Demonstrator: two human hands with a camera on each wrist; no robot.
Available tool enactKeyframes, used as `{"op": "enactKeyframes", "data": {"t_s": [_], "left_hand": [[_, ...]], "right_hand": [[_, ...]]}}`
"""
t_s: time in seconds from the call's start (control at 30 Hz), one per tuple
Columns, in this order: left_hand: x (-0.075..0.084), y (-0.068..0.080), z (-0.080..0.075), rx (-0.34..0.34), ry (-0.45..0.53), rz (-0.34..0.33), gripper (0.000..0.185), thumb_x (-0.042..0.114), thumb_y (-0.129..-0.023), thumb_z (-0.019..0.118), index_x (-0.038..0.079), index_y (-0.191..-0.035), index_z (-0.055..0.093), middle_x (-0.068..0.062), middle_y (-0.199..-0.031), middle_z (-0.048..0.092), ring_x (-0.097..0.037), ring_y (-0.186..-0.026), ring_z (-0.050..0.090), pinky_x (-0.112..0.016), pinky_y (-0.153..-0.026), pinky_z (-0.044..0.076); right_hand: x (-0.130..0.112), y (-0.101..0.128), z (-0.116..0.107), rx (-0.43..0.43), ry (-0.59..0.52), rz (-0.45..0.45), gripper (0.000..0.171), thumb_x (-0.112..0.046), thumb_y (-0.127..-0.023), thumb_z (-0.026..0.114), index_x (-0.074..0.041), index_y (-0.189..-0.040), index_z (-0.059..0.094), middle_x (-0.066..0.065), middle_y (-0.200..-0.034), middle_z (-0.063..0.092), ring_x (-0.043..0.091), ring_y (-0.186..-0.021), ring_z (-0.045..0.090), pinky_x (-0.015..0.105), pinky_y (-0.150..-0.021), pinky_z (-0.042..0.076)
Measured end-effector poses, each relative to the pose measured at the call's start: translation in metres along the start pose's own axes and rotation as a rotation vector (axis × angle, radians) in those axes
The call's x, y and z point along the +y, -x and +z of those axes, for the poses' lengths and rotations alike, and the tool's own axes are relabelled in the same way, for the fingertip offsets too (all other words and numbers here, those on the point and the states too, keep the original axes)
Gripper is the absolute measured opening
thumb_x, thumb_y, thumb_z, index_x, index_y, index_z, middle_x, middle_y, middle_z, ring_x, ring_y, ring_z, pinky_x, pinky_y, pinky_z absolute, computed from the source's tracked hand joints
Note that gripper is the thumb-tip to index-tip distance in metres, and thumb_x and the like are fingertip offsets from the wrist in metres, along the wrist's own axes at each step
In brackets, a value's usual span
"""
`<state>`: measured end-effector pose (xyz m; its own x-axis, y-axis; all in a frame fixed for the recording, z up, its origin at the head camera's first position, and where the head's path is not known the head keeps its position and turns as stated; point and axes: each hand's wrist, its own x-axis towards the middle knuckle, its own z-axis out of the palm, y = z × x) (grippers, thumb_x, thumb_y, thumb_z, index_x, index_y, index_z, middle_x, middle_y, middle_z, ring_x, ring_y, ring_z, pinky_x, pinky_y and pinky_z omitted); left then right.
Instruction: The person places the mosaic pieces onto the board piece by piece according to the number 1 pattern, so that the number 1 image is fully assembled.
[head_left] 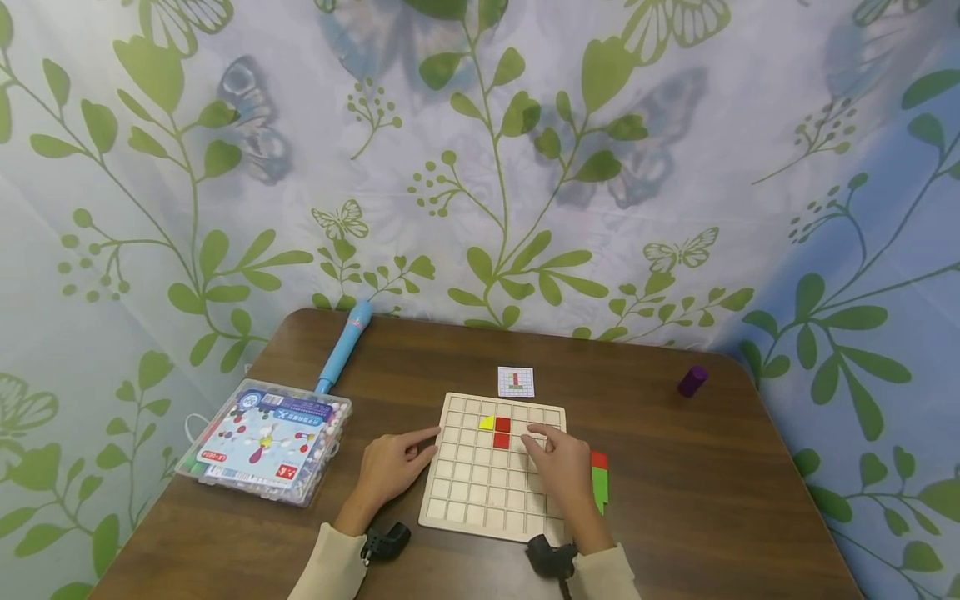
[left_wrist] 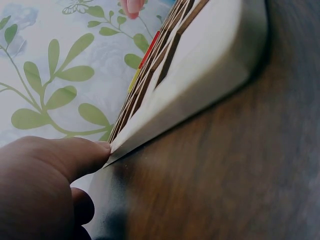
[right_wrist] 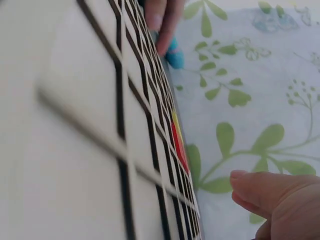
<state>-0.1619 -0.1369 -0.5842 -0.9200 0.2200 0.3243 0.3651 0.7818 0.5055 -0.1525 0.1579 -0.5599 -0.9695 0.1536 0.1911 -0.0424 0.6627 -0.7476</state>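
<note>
Head view
Board: wooden grid board flat on the brown table, near the front edge, btw. both hands
In the board: 3 pieces, all in the upper rows – 1 yellow piece, 2 red pieces stacked one above the other, touching the yellow one's right side; other visible cells bare
Left hand: index finger straight, tip on the board's left rim; other fingers loosely curled, holding nothing
Right hand: lies over the board's right part, fingers stretched toward the red pieces (can't tell if anything is under it)
Loose pieces: 1 red and 1 green, just right of the board, partly behind the right hand
Plastic box: 1, lid shut, printed card on top, small beads showing along the rim; left of the board, apart from it
Others: 1 pattern card just beyond the board; 1 blue pen-shaped tool behind the box; 1 purple cylinder far right, well apart

Left wrist view
Finger: fingertip touches the board's pale rim; thin red and yellow slivers show on top

Right wrist view
Hand: right fingers low at the edge, nothing seen gripped; grid cells fill the frame (blurred), red and yellow strip farther up, left fingers at the far rim
</note>
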Motion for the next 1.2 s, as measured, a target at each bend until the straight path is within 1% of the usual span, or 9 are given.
{"op": "enactKeyframes", "data": {"t_s": [0.13, 0.3, 0.47, 0.67, 0.83, 0.97, 1.13, 1.2], "left_hand": [[0.0, -0.001, 0.0, -0.002, -0.005, -0.007, 0.032, 0.033, -0.094, 0.075, 0.028, -0.126, 0.076, 0.023, -0.047, 0.023, 0.0, -0.044, 0.015, -0.024, -0.047, 0.015], [0.0, 0.0, 0.0, -0.011, -0.008, -0.016, 0.032, 0.034, -0.094, 0.075, 0.029, -0.126, 0.076, 0.022, -0.047, 0.024, 0.0, -0.044, 0.015, -0.024, -0.047, 0.015], [0.0, -0.001, 0.0, -0.018, -0.002, -0.02, 0.033, 0.035, -0.094, 0.075, 0.029, -0.126, 0.075, 0.022, -0.047, 0.025, 0.0, -0.044, 0.015, -0.024, -0.047, 0.015], [-0.001, -0.001, 0.001, -0.029, 0.0, -0.032, 0.033, 0.036, -0.094, 0.074, 0.031, -0.127, 0.075, 0.02, -0.047, 0.027, 0.0, -0.044, 0.016, -0.024, -0.047, 0.015], [-0.001, -0.001, 0.001, -0.031, -0.004, -0.039, 0.033, 0.037, -0.095, 0.074, 0.032, -0.127, 0.075, 0.019, -0.047, 0.027, 0.0, -0.044, 0.016, -0.024, -0.047, 0.016], [-0.001, -0.001, 0.001, -0.03, -0.009, -0.04, 0.032, 0.037, -0.095, 0.074, 0.032, -0.127, 0.075, 0.02, -0.047, 0.027, 0.0, -0.044, 0.017, -0.024, -0.047, 0.016], [0.0, -0.001, 0.0, -0.016, -0.007, -0.031, 0.032, 0.035, -0.094, 0.075, 0.031, -0.126, 0.076, 0.021, -0.048, 0.026, 0.0, -0.044, 0.016, -0.024, -0.047, 0.016], [0.0, -0.001, 0.0, -0.013, -0.006, -0.03, 0.032, 0.035, -0.094, 0.075, 0.031, -0.125, 0.076, 0.021, -0.047, 0.026, 0.0, -0.044, 0.016, -0.024, -0.047, 0.016]], "right_hand": [[0.01, -0.005, -0.012, 0.048, -0.01, -0.013, 0.02, -0.024, -0.088, 0.083, -0.014, -0.106, 0.082, -0.006, -0.052, 0.038, 0.01, -0.047, 0.031, 0.025, -0.044, 0.025], [0.024, -0.009, -0.024, 0.116, -0.013, -0.053, 0.018, -0.022, -0.088, 0.083, -0.012, -0.102, 0.082, -0.009, -0.051, 0.036, 0.006, -0.045, 0.027, 0.025, -0.043, 0.024], [0.037, -0.009, -0.039, 0.148, -0.002, -0.058, 0.018, -0.021, -0.088, 0.083, -0.011, -0.102, 0.082, -0.009, -0.049, 0.034, 0.006, -0.042, 0.025, 0.025, -0.041, 0.022], [0.052, -0.004, -0.062, 0.127, 0.057, 0.021, 0.02, -0.028, -0.089, 0.082, -0.012, -0.102, 0.081, -0.006, -0.049, 0.037, 0.009, -0.041, 0.029, 0.026, -0.039, 0.025], [0.065, -0.003, -0.076, 0.123, 0.127, 0.06, 0.022, -0.03, -0.089, 0.082, -0.012, -0.1, 0.08, -0.005, -0.052, 0.038, 0.012, -0.045, 0.032, 0.028, -0.043, 0.026], [0.074, 0.001, -0.084, 0.101, 0.169, 0.088, 0.025, -0.034, -0.089, 0.081, -0.01, -0.1, 0.08, -0.005, -0.053, 0.039, 0.013, -0.048, 0.034, 0.029, -0.047, 0.028], [0.082, 0.006, -0.089, 0.079, 0.208, 0.145, 0.03, -0.037, -0.088, 0.082, -0.008, -0.093, 0.079, -0.003, -0.054, 0.043, 0.015, -0.051, 0.039, 0.029, -0.048, 0.029], [0.083, 0.008, -0.091, 0.05, 0.226, 0.16, 0.033, -0.04, -0.088, 0.081, -0.007, -0.093, 0.079, -0.003, -0.056, 0.044, 0.016, -0.053, 0.04, 0.029, -0.049, 0.03]]}}
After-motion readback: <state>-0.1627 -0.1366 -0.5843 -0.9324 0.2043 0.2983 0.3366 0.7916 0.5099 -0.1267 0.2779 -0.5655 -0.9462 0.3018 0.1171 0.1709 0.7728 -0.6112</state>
